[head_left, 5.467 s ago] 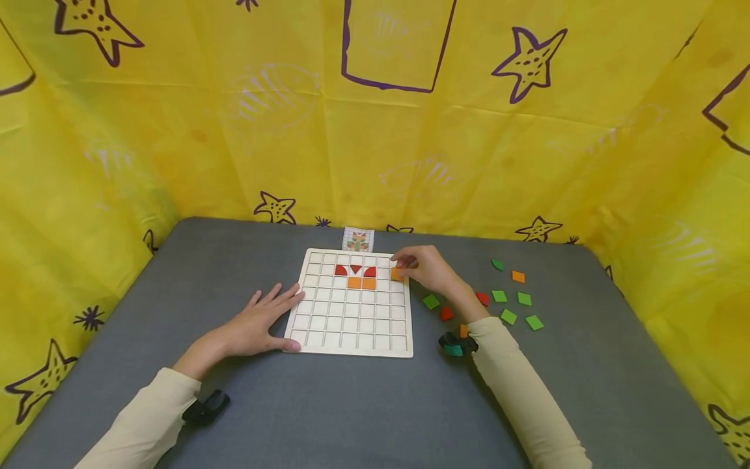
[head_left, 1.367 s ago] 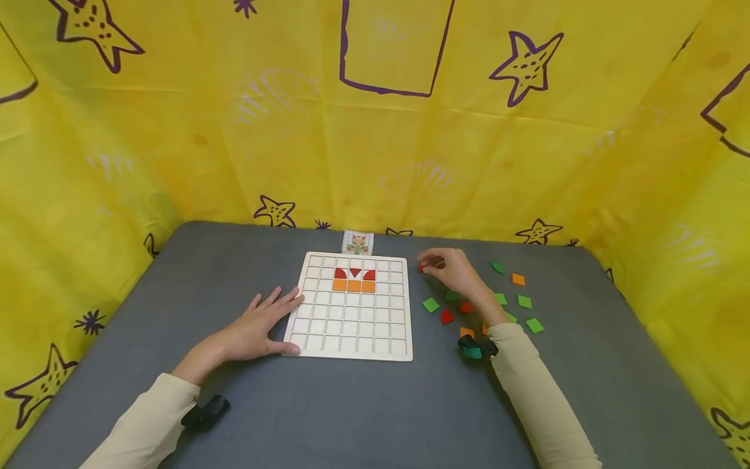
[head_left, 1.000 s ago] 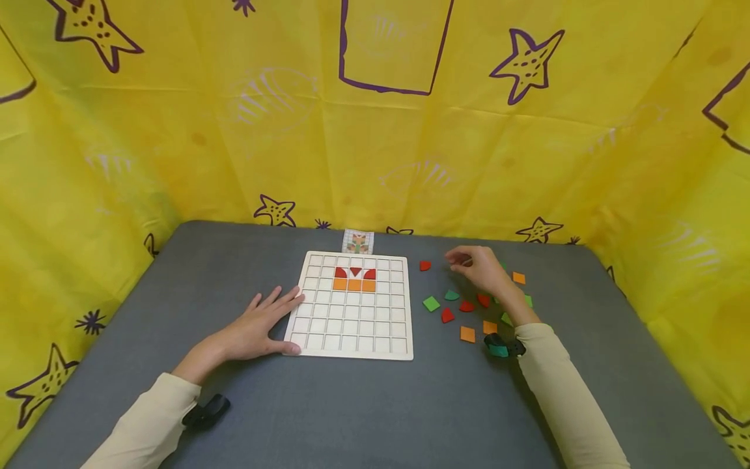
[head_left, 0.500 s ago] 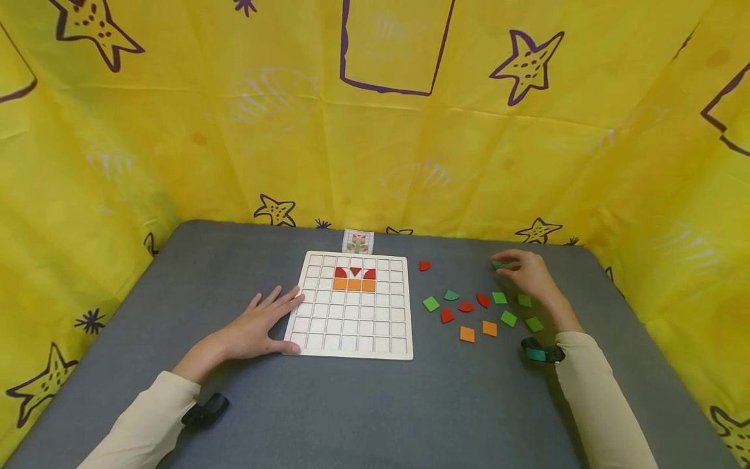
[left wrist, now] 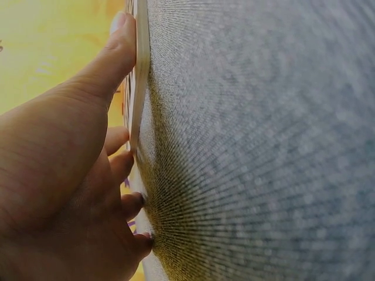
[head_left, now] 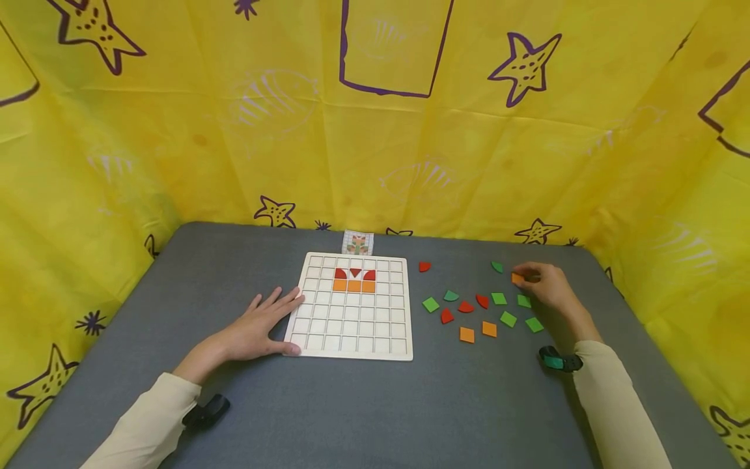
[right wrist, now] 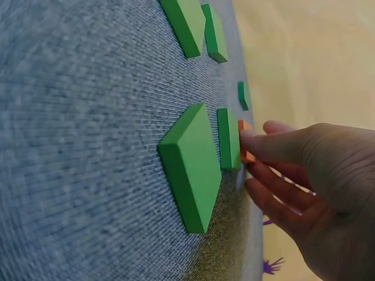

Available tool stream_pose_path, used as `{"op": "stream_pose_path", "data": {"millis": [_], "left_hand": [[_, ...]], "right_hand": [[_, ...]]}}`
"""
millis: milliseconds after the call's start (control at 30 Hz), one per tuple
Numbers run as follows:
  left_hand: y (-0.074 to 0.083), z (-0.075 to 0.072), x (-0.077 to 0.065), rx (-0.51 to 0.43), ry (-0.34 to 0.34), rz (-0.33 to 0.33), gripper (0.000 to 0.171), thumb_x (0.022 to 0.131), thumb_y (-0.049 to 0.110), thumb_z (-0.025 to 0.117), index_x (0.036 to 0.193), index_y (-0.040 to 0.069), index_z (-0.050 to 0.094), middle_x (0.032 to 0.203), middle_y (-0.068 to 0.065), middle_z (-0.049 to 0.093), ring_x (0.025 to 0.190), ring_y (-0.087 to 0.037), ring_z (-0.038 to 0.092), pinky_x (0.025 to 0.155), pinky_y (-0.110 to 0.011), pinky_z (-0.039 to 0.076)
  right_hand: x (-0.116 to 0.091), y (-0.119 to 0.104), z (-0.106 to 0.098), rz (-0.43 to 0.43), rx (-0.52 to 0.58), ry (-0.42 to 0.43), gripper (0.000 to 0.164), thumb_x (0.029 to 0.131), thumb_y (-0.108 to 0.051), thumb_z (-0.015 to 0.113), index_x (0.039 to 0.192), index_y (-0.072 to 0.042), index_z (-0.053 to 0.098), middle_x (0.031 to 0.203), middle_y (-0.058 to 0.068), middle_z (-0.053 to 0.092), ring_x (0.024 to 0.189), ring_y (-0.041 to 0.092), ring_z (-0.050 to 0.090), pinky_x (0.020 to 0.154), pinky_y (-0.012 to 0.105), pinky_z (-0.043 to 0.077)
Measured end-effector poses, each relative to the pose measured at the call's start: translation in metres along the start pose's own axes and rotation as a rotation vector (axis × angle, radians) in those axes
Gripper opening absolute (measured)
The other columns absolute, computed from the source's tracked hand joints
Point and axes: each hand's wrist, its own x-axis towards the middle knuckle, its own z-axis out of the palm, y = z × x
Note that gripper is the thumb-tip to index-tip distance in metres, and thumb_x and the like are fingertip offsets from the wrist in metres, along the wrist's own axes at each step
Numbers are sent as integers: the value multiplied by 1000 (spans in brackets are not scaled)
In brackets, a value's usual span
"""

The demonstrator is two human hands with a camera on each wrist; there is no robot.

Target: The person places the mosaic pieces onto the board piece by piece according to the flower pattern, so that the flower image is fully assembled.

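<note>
My left hand [head_left: 249,330] lies with spread fingers at the left edge of a white gridded board [head_left: 351,326]; in the left wrist view the thumb [left wrist: 120,50] rests on the board's rim. On the board sit red pieces [head_left: 370,274] in one row and three orange square tiles [head_left: 354,285] just below. At the far right, my right hand [head_left: 547,286] pinches an orange square tile [head_left: 517,278] between thumb and fingers. The right wrist view shows this orange tile [right wrist: 246,153] partly hidden by the thumb, behind a green square tile [right wrist: 228,139].
Loose pieces lie right of the board: green squares [head_left: 508,319], orange squares [head_left: 467,335], red quarter-rounds [head_left: 465,307] and green quarter-rounds [head_left: 497,267]. A small pattern card [head_left: 358,242] stands behind the board. Yellow patterned cloth [head_left: 375,143] surrounds the grey table [head_left: 375,410].
My right hand placed a third orange tile on the board, then set down a red quarter-round beside it. It passed a green quarter-round and moved right to the orange tile. The left hand stayed put.
</note>
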Motion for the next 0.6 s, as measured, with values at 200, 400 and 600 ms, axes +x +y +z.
{"op": "stream_pose_path", "data": {"millis": [200,400,600], "left_hand": [[0,1,0,-6,2,2,102,77,63,71,155,12,30,161,-14,22,145,-48,10,111,-69,2],[0,1,1,-3,3,7,102,77,62,72,155,12,30,161,-14,21,145,-48,10,111,-69,2],[0,0,1,-4,2,3,102,77,61,73,155,12,30,161,-14,21,146,-48,10,111,-69,1]], "right_hand": [[-1,1,0,11,0,53,29,91,-6,70,118,3,66,105,23,68,95,40,65,81,52,54],[-2,0,-4,5,-4,88,28,90,-4,70,117,2,67,99,19,70,89,33,67,73,30,54],[-2,-8,-5,-17,-18,79,28,89,-3,70,117,2,67,97,17,70,87,32,67,69,25,52]]}}
